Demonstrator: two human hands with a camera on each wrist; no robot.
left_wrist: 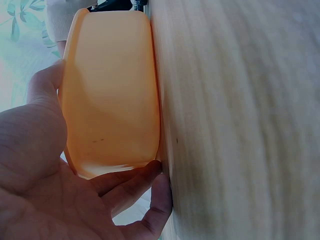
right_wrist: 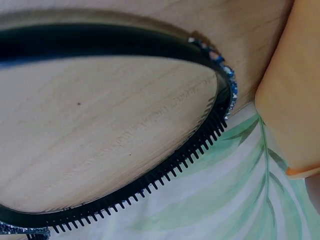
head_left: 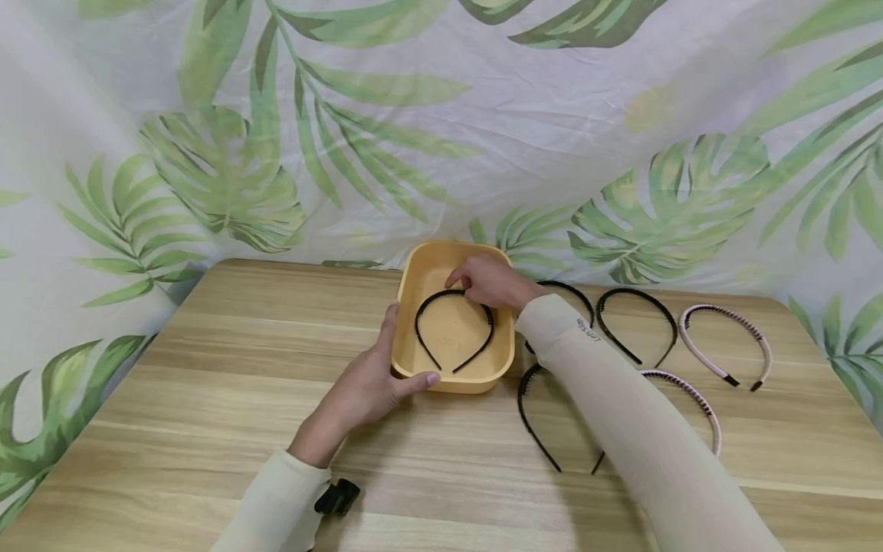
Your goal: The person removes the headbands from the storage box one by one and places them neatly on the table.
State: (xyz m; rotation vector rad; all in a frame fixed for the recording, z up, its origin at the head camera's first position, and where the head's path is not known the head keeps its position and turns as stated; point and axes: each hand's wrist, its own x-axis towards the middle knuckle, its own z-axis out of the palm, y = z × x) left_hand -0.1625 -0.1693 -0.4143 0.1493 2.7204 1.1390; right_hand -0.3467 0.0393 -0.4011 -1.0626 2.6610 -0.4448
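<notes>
A yellow plastic box with rounded corners stands at the table's back middle. Inside it is a thin black headband, its arch toward the back wall and its ends toward the front. My right hand reaches over the box's right rim, with bent fingers at the top of this headband; the contact is partly hidden by the hand. At the front left corner my left hand holds the box, thumb by the front rim. The left wrist view shows its fingers bent around the box wall.
Several other headbands lie right of the box: black ones, a pink one and another pink one partly under the right sleeve. A toothed black headband fills the right wrist view. A leaf-patterned cloth hangs behind the wooden table.
</notes>
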